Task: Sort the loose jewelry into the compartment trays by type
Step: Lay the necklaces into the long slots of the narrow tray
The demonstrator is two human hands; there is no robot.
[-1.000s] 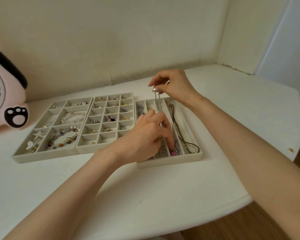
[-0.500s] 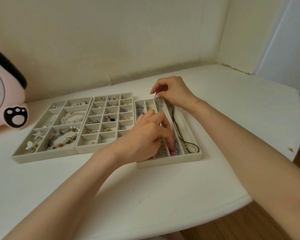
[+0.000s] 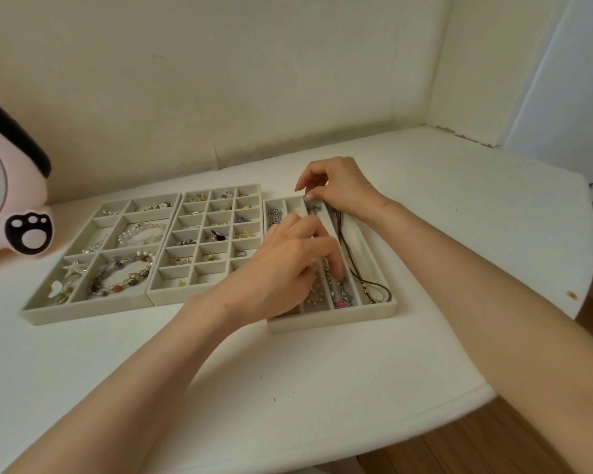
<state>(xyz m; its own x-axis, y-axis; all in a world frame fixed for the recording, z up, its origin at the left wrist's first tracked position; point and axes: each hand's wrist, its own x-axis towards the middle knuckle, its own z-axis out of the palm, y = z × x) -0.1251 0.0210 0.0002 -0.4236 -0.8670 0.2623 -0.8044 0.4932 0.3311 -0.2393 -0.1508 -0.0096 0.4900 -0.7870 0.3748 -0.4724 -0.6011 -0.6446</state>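
left hand (image 3: 281,265) in necklace tray (image 3: 332,322), right hand (image 3: 339,186) pinching silver chain (image 3: 314,209)
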